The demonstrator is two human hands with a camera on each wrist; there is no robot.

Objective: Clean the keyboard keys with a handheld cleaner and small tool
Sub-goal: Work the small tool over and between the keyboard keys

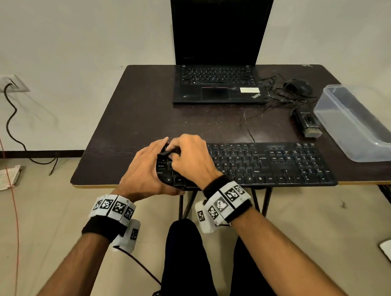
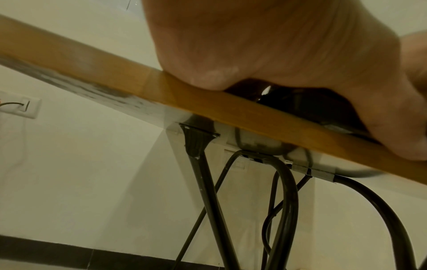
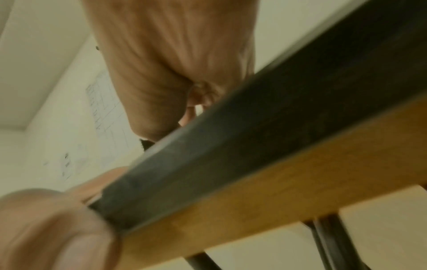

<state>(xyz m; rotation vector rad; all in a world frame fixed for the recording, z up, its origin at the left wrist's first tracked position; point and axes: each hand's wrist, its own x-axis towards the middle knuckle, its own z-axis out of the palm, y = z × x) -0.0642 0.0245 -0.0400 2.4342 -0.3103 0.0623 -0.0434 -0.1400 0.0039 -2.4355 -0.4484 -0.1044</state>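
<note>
My left hand (image 1: 146, 169) grips the left end of the black keyboard (image 1: 268, 164), which lies along the near edge of the dark desk (image 1: 140, 110), while my right hand (image 1: 188, 158), fingers curled, pinches a small dark tool (image 1: 168, 152) against the keys at the far-left corner. The handheld cleaner (image 1: 308, 125) lies untouched beyond the keyboard's right end, just beside a clear plastic tub (image 1: 355, 122). An open laptop (image 1: 218, 58) with a dark screen stands at the far edge, a black mouse (image 1: 297, 86) and tangled cable to its right.
</note>
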